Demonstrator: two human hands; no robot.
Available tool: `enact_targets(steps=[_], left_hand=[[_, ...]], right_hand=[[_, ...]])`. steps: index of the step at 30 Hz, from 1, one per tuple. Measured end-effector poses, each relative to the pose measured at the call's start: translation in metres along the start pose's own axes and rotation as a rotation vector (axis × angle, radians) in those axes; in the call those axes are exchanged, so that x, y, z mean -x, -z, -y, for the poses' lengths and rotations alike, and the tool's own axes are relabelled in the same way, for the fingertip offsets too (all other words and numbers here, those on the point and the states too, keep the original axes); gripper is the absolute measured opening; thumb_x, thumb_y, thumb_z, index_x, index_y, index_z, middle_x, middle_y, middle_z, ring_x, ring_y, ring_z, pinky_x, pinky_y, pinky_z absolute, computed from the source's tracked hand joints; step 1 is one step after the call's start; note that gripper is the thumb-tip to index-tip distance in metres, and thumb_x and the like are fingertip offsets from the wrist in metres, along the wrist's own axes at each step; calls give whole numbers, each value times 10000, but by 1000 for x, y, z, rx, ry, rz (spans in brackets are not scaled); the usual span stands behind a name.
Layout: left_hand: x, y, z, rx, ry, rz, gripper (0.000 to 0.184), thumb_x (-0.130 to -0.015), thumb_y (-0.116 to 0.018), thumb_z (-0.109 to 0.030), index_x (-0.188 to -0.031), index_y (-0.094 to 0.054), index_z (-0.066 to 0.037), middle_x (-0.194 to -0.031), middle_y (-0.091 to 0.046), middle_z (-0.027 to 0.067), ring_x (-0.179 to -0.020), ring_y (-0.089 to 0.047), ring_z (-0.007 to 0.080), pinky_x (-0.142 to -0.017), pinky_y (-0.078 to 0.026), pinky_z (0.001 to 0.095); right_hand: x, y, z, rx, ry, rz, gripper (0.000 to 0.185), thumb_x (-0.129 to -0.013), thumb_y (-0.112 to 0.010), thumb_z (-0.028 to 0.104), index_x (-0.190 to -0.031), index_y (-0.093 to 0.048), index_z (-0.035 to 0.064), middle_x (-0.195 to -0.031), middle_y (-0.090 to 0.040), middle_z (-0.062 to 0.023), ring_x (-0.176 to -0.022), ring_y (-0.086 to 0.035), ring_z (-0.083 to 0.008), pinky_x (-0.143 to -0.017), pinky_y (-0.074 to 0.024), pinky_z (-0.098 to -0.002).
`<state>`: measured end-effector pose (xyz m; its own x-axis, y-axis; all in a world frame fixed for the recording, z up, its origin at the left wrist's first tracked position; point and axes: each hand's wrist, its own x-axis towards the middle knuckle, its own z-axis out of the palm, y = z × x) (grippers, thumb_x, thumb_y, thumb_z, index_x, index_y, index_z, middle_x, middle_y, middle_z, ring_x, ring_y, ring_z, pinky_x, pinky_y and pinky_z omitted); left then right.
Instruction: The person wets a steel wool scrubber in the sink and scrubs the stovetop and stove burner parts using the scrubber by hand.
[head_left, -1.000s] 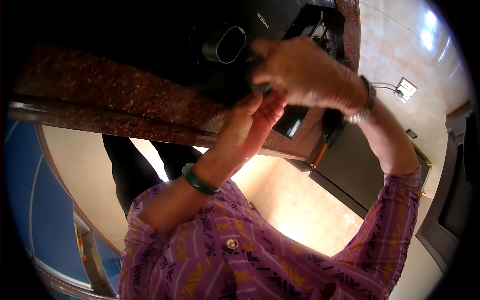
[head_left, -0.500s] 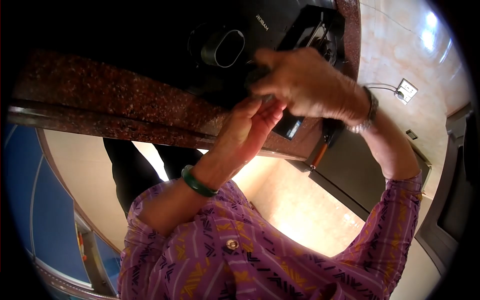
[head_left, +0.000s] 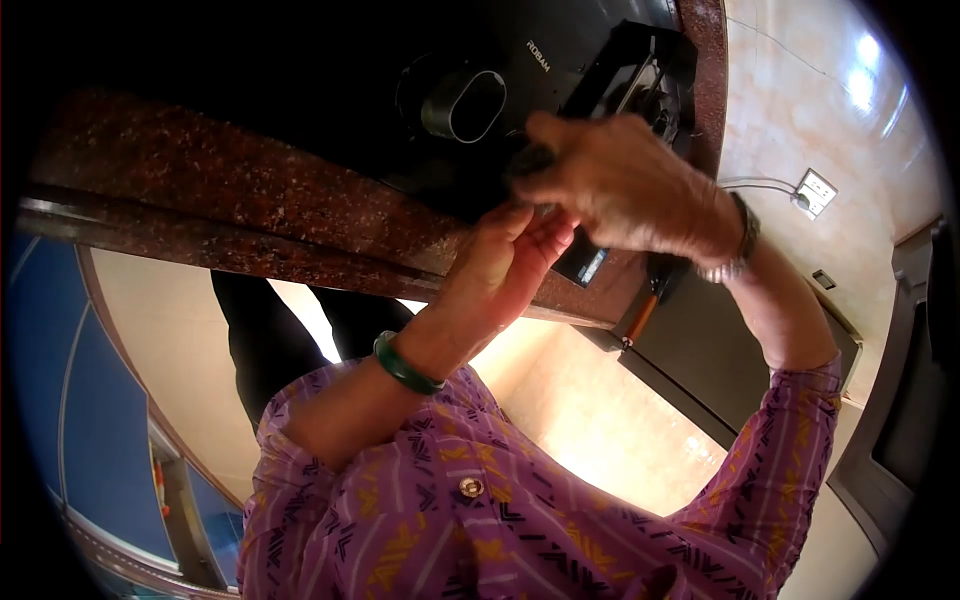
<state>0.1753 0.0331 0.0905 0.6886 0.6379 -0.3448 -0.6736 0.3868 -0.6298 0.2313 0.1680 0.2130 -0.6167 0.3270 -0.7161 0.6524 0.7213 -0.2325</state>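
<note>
My right hand (head_left: 625, 185), back upward and with a metal watch on its wrist, is closed round a small dark object (head_left: 532, 160) whose kind I cannot make out. Just below it, my left hand (head_left: 495, 265) is turned palm up, its fingers curled and the thumb near their tips. The fingertips of both hands meet, and a small pale, shiny bit seems to lie between them, too blurred to name. Both hands are over the front edge of a black cooktop (head_left: 545, 85) lettered ROBAM. Left of my right hand, a dark oval part with a silvery rim (head_left: 478, 107) stands on it.
A burner with its grate (head_left: 650, 95) is at the right of the cooktop. Reddish speckled stone (head_left: 250, 185) edges the counter. An orange-brown handle (head_left: 640, 318) juts out near a grey appliance (head_left: 700, 345). A wall socket (head_left: 815, 193) holds a plug and cord. Blue cabinets (head_left: 110, 400) stand left.
The view has shifted slightly, so the scene sits a little lower and to the right. Both hands stay together at the same place, with only small finger movement.
</note>
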Motion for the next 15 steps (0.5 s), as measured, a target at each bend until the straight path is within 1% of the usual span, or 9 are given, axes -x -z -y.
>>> enact_targets(steps=[2, 4, 5, 7, 8, 9, 11, 13, 15], left_hand=[[0, 3, 2, -5, 10, 71, 290, -913, -621, -157, -1150, -545, -9, -1148, -604, 172, -1032, -590, 257, -893, -495, 350], [2, -1, -1, 67, 77, 7, 323, -915, -620, -169, -1165, -536, 17, -1169, -601, 181, -1039, -589, 258, -897, -496, 347], [1, -2, -1, 68, 71, 10, 323, -915, -620, -169, -1165, -536, 17, -1169, -601, 181, -1039, -589, 258, -897, -496, 347], [2, -1, 2, -53, -45, 14, 373, -916, -621, -180, -1185, -518, 57, -1202, -593, 195, -1052, -588, 261, -902, -496, 345], [2, 0, 3, -52, -38, 11, 373, -916, -621, -180, -1185, -518, 57, -1202, -593, 195, -1052, -588, 261, -902, -496, 345], [3, -2, 2, -23, -1, 5, 384, -917, -620, -182, -1185, -514, 71, -1210, -591, 198, -1054, -588, 259, -901, -496, 341], [3, -2, 1, -1, 29, -1, 394, -918, -620, -184, -1185, -509, 85, -1217, -589, 201, -1057, -588, 258, -900, -496, 338], [1, 1, -1, 35, 64, 23, 282, -962, -558, -196, -1122, -535, 35, -1155, -605, 196, -1015, -613, 245, -913, -514, 350], [0, 1, 0, 25, 31, 37, 265, -962, -555, -182, -1114, -540, 34, -1161, -604, 197, -1016, -613, 243, -912, -514, 352]], right_hand=[[1, 6, -19, 41, -40, -3, 119, -650, -701, 102, -769, -704, 101, -842, -589, -76, -680, -650, -257, -541, -509, -364], [0, 9, -20, 35, -108, -2, 118, -649, -695, 87, -764, -703, 113, -874, -577, -70, -675, -646, -242, -516, -505, -365], [2, 9, -13, 59, -122, 92, 121, -648, -694, 75, -765, -689, 109, -881, -558, -74, -666, -640, -243, -509, -497, -368], [6, 6, 0, 17, 2, 48, 152, -650, -689, 70, -796, -692, 111, -867, -544, -78, -665, -636, -245, -503, -491, -368], [10, -2, -9, -36, -35, 38, 207, -646, -692, 70, -847, -709, 119, -868, -539, -80, -678, -640, -254, -505, -492, -364], [9, 2, -17, -30, -73, 20, 206, -632, -695, 69, -833, -708, 116, -867, -538, -83, -660, -632, -260, -503, -488, -366], [7, 0, -32, 71, -39, -79, 195, -627, -699, 62, -815, -699, 112, -857, -535, -82, -649, -618, -250, -498, -478, -366], [5, 2, -17, 42, -103, 40, 201, -634, -696, 58, -823, -706, 123, -842, -536, -69, -630, -602, -239, -491, -467, -359], [9, -3, -12, -4, -39, 28, 205, -639, -691, 53, -828, -706, 131, -836, -539, -57, -618, -597, -223, -485, -463, -346]])
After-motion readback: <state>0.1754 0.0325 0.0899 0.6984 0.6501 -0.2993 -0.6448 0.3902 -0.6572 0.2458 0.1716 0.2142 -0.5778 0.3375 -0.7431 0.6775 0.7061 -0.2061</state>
